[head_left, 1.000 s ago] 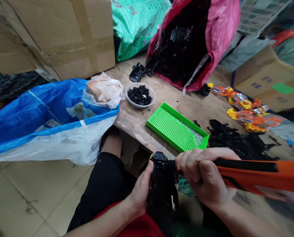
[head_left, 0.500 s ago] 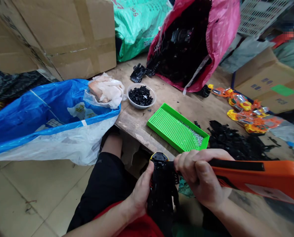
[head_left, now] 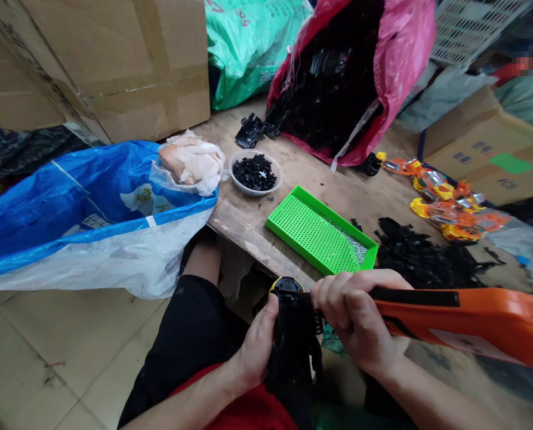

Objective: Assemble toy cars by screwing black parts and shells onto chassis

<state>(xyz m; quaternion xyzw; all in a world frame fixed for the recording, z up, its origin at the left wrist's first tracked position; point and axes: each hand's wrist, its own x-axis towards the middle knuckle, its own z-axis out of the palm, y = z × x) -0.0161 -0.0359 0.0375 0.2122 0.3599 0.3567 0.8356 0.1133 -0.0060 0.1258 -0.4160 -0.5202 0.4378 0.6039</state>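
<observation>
My left hand is closed around the side of a black toy car underside with a yellow end, held above my lap. In my right hand is an orange electric screwdriver, gripped near its front end. Its dark tip meets the toy car close to the yellow end; the exact contact spot is hard to make out. Just beyond my hands, a green perforated tray holds small silver screws at its right end. Flat black plastic parts lie piled to the right of the tray.
A bowl of small black pieces stands near the table edge. Behind it gapes a pink sack with black car parts. Orange-yellow car bodies lie at right. A blue-lined bag and a cardboard box are at left.
The screwdriver and my right hand have shifted slightly left, and the screwdriver's rear end is a little lower. The toy car stays in my left hand, nearly unmoved.
</observation>
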